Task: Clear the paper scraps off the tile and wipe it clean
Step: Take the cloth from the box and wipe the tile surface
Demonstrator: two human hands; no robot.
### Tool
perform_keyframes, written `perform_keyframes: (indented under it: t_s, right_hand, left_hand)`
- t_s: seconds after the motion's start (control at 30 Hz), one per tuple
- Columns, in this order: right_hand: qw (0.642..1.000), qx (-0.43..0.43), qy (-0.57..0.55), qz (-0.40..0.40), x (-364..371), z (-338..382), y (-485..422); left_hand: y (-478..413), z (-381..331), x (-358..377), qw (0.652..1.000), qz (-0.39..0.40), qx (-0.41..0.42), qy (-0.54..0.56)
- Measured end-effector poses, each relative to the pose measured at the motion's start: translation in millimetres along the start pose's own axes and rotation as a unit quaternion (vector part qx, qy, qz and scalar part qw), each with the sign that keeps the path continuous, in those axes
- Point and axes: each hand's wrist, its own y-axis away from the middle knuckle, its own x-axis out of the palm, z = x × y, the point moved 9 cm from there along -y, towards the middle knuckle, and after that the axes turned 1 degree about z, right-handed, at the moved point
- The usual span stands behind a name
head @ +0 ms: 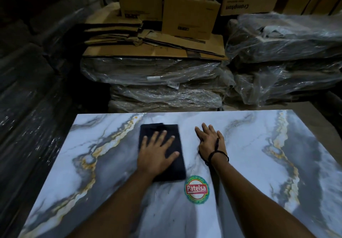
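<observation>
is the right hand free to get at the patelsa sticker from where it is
Probably yes: the right hand lies flat and empty on the tile, the sticker uncovered beside its forearm, nothing between.

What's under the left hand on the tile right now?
A folded dark cloth, flat on the marble tile, with the left hand pressing it, fingers spread. Whatever tile surface the cloth covers is hidden.

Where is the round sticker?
In the head view, the round sticker sits on the tile near its middle, right beside the near right corner of the dark cloth.
</observation>
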Motion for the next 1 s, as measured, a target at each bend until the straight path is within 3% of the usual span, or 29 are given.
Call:
perform_keyframes:
  t_s: [0.1,0.17,0.4,0.57,0.7,0.83,1.0]
  right_hand:
    - [1.0,0.003,-0.005,0.005,0.8,-0.7,-0.9]
    - [1.0,0.004,-0.002,0.005,0.1,-0.2,-1.4]
    - [1.0,0.001,0.003,0.01,0.0,1.2,-0.2]
    - [0.999,0.014,-0.028,-0.017,-4.8,-0.7,8.0]
    - [0.992,-0.041,-0.083,-0.085,-0.3,24.4,54.6]
    - [0.999,-0.04,-0.026,-0.003,27.1,42.4,96.8]
    - [1.0,-0.026,-0.014,-0.008,28.5,40.8,97.4]
  left_hand:
    - [18.4,71.7,-9.9,0.995,-0.018,-0.102,0.001]
    - [32.2,82.9,-7.6,0.992,0.001,-0.126,0.003]
    - [66.0,-8.7,0.1,0.997,-0.066,-0.022,0.034]
    - [64.0,-5.0,0.9,0.997,-0.056,-0.035,0.027]
    - [64.4,-6.7,2.2,0.998,-0.042,-0.036,0.031]
    - [64.4,-6.0,2.2,0.999,-0.038,-0.032,0.019]
    - [75.4,42.0,-0.3,0.996,-0.034,-0.079,0.017]
